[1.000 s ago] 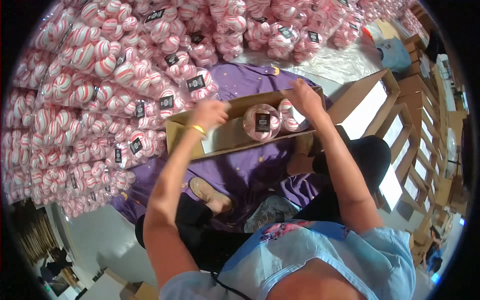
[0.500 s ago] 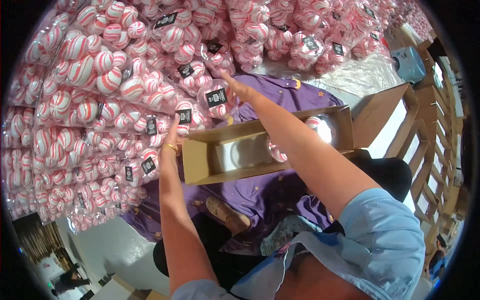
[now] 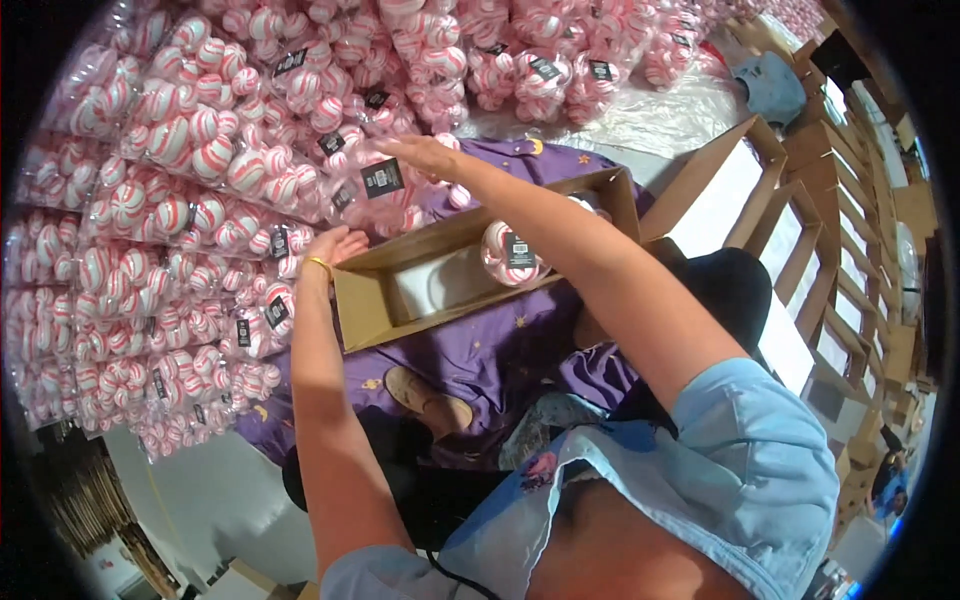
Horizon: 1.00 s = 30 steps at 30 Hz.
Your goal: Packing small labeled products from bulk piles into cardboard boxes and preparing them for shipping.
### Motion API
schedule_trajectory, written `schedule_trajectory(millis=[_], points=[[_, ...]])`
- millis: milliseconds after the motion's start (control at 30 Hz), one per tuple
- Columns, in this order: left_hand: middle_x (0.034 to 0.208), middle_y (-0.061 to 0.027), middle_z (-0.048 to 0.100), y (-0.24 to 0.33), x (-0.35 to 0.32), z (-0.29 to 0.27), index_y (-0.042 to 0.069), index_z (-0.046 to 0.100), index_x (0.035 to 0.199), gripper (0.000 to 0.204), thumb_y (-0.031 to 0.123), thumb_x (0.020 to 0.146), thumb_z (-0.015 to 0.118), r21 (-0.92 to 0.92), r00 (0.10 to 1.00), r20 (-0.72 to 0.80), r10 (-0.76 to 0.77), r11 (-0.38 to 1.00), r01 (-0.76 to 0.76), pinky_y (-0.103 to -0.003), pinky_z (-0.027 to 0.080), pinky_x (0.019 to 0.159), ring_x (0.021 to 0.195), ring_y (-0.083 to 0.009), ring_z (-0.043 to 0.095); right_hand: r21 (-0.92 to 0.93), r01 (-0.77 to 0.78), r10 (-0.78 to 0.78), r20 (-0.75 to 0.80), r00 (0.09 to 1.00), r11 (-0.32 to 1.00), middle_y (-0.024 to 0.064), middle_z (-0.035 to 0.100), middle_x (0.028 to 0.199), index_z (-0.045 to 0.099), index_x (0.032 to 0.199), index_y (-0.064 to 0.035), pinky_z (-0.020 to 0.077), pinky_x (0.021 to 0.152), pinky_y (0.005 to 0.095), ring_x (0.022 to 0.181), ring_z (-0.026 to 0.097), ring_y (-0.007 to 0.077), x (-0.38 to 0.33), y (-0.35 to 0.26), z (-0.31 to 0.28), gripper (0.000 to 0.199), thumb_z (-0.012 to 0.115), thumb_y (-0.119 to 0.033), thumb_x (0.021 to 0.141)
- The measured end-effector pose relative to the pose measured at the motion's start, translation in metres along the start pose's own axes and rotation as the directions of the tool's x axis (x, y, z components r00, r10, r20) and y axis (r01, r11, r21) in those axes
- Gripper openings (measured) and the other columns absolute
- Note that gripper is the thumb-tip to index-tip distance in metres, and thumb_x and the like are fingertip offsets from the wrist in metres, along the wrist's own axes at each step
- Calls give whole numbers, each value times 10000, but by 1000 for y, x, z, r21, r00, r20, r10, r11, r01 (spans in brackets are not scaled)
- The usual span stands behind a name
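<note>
An open long cardboard box [image 3: 365,308] lies across the middle of the view. In its right part sits a clear pack of red-and-white striped balls [image 3: 512,254] with a black label; more of its contents are hidden behind my right forearm. My left hand [image 3: 336,245] is by the box's left end, fingers apart and holding nothing. Beyond the box, my right hand [image 3: 420,158] reaches to a clear bag of striped balls [image 3: 381,200] with a black label. Its fingers are stretched out against the bag's top, not wrapped round it.
Many bagged striped balls [image 3: 190,215] are piled at the left and back. A purple patterned cloth [image 3: 470,350] lies under the box. On the right stand several open cardboard boxes [image 3: 735,190] with white insides. A light-blue container [image 3: 768,88] is at the back right.
My right hand has moved left onto the labelled bag, and my left hand's fingers have spread. The pack in the box now shows its label. The whole view has shifted.
</note>
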<state>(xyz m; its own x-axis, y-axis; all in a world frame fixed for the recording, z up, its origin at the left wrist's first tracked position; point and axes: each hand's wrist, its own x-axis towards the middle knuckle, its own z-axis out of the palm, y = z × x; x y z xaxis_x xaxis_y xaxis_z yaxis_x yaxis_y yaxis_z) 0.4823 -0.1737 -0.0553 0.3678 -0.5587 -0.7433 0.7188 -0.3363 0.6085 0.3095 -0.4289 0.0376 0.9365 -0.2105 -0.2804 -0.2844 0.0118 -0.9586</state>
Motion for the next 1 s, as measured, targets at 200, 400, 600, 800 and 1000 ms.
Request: schedule_trajectory(millis=[200,400,600,800,1000], points=[[946,-131,625,11,-1,76,-9,550,1087,486,392,827,635,738,948,-285,140,664,124,-268,501,689,857,-215,638,64,-155,167,-297,940,986,210,351,1407,400,1336,15,348,1015,378,1283,374,308,3,55,-37,948,545,-691,720],[771,-93,638,19,-8,27,-25,629,864,476,447,817,602,829,928,-262,264,554,77,-317,469,602,715,-200,628,356,-230,302,-164,939,906,127,257,1464,349,1378,-102,395,884,623,1302,297,363,11,62,-47,832,526,-653,781],[1137,-266,571,42,22,10,-28,588,1102,623,514,798,546,985,793,-141,593,165,52,-406,425,864,1012,-361,577,-404,-271,-171,-776,607,874,161,608,1019,558,1143,-46,489,787,393,1036,544,332,11,103,-113,496,684,-270,718],[1013,-111,578,3,27,29,57,502,1220,722,640,794,503,448,869,-476,137,888,106,-385,467,560,701,-246,557,-298,152,-236,-269,934,942,182,581,1124,527,1240,-95,443,857,407,1002,564,349,29,68,-5,411,514,-336,908],[1059,-117,563,4,61,40,104,451,1236,562,440,822,628,45,990,69,119,991,-122,-331,520,574,671,-232,571,-334,422,-475,-94,875,843,245,502,1222,436,1308,-162,392,939,435,1097,509,378,128,120,25,565,323,-519,885]])
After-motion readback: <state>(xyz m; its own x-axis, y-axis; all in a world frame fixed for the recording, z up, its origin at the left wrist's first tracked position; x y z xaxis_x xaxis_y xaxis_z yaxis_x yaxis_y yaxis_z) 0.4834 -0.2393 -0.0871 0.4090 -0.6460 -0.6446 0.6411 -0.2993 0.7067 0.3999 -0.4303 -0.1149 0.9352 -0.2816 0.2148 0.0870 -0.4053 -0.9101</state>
